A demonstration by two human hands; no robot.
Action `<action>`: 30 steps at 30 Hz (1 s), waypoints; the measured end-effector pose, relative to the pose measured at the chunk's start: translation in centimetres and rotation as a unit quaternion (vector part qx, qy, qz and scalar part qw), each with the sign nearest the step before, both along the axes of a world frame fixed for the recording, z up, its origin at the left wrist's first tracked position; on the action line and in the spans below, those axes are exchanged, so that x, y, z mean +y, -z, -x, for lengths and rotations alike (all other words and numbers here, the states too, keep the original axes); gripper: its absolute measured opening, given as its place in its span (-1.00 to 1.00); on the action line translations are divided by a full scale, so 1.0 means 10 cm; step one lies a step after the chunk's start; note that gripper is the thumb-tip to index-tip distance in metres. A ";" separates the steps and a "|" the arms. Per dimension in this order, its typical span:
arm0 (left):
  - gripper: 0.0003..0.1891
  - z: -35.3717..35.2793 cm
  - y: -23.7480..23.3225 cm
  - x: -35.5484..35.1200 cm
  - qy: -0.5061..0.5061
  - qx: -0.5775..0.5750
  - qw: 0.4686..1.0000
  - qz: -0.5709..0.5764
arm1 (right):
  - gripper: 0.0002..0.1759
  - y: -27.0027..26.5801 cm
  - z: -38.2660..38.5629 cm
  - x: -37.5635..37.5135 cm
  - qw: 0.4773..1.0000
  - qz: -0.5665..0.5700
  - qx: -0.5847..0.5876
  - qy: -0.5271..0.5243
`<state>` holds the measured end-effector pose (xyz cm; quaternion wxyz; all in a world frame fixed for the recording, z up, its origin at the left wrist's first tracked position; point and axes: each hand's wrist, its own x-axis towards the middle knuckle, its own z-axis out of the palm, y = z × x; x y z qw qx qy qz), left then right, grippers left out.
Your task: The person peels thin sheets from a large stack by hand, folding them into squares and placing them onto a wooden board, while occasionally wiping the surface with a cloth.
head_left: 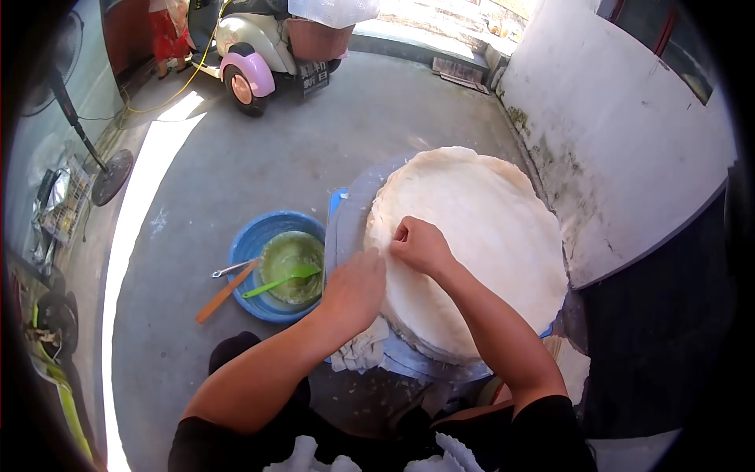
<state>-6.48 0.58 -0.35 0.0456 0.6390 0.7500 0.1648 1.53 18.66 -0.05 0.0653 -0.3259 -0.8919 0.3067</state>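
Stack of sheets: pale, thin, round; on a grey board just right of the basin
Right hand: fingers curled tight, pinching the top sheet near its left edge
Left hand: back upward on the stack's left rim; fingers hidden, grip cannot be told
Blue basin: on the floor, holding green paste and a green spatula

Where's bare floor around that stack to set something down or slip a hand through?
Bare concrete floor lies wide between the scooter and the stack of round sheets, and left of the blue basin towards the fan base. Crowded: basin to stack, where the left hand and right hand work its edge; the wall closes the right.
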 end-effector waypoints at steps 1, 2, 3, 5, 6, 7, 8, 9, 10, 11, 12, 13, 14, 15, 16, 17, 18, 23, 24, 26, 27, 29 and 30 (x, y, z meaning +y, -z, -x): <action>-0.41 0.01 0.01 0.01 -0.001 0.001 1.000 -0.002 | -0.67 -0.02 0.00 -0.02 1.000 0.004 -0.010 0.006; -0.45 0.02 0.02 0.02 -0.001 -0.016 1.000 -0.004 | -0.67 -0.05 0.00 -0.06 1.000 0.002 -0.010 0.005; -0.48 0.03 0.02 0.03 -0.001 -0.033 0.999 -0.006 | -0.67 -0.14 0.00 -0.12 0.999 -0.004 -0.030 0.014; -0.49 0.05 -0.01 0.04 -0.012 -0.055 0.998 0.013 | -0.67 -0.20 0.02 -0.19 0.998 -0.013 -0.051 0.022; -0.51 0.06 -0.01 0.04 -0.021 -0.077 0.996 0.037 | -0.67 -0.18 0.03 -0.21 0.997 -0.029 -0.064 0.024; -0.51 0.06 -0.01 0.04 -0.020 -0.077 0.996 0.035 | -0.66 -0.16 0.03 -0.21 0.996 -0.045 -0.076 0.025; -0.51 0.06 -0.01 0.03 -0.015 -0.076 0.997 0.026 | -0.66 -0.14 0.03 -0.21 0.996 -0.047 -0.076 0.025; -0.51 0.07 -0.01 0.02 -0.012 -0.074 0.997 0.017 | -0.67 -0.13 0.03 -0.20 0.995 -0.059 -0.075 0.024; -0.51 0.07 -0.03 0.01 -0.013 -0.074 0.997 0.015 | -0.68 -0.11 0.04 -0.19 0.994 -0.071 -0.075 0.021; -0.51 0.07 -0.06 0.01 -0.014 -0.083 0.996 0.023 | -0.68 -0.11 0.04 -0.18 0.994 -0.073 -0.075 0.019; -0.51 0.07 -0.09 0.01 -0.014 -0.093 0.995 0.030 | -0.69 -0.12 0.02 -0.16 0.997 -0.040 -0.066 0.026; -0.51 0.07 -0.11 0.00 -0.016 -0.094 0.995 0.028 | -0.70 -0.12 0.01 -0.13 0.998 -0.007 -0.058 0.034; -0.51 0.06 -0.13 0.00 -0.022 -0.099 0.994 0.036 | -0.70 -0.10 0.00 -0.11 0.998 -0.009 -0.058 0.032; -0.51 0.06 -0.14 0.00 -0.027 -0.104 0.993 0.045 | -0.72 -0.06 -0.02 -0.08 0.998 0.008 -0.053 0.038; -0.51 0.06 -0.14 0.00 -0.028 -0.105 0.993 0.044 | -0.74 -0.02 -0.03 -0.05 0.998 0.026 -0.048 0.043; -0.52 0.06 -0.13 0.00 -0.025 -0.098 0.994 0.029 | -0.74 0.02 -0.05 -0.02 0.998 0.025 -0.048 0.043; -0.53 0.06 -0.11 0.00 -0.023 -0.091 0.995 0.015 | -0.76 0.03 -0.07 0.00 0.998 0.023 -0.033 0.045; -0.68 0.00 0.03 0.11 0.005 -0.040 0.995 -0.092 | -0.79 0.09 -0.09 -0.08 0.998 0.010 -0.011 0.059; -0.73 0.00 0.04 0.13 0.039 -0.024 0.994 -0.099 | -0.80 0.10 -0.09 -0.07 0.998 -0.026 -0.008 0.050; -0.76 -0.02 0.13 0.14 0.041 0.012 0.992 -0.121 | -0.81 0.10 -0.09 -0.07 0.997 -0.062 -0.004 0.041; -0.78 -0.03 0.16 0.13 0.042 0.049 0.988 -0.142 | -0.81 0.08 -0.11 -0.05 0.996 -0.073 0.007 0.053; -0.78 -0.04 0.19 0.13 0.039 0.078 0.986 -0.142 | -0.80 0.02 -0.14 0.01 0.994 -0.083 0.019 0.065; -0.79 -0.05 0.20 0.13 0.036 0.106 0.983 -0.142 | -0.81 -0.04 -0.16 0.06 0.993 -0.092 0.013 0.074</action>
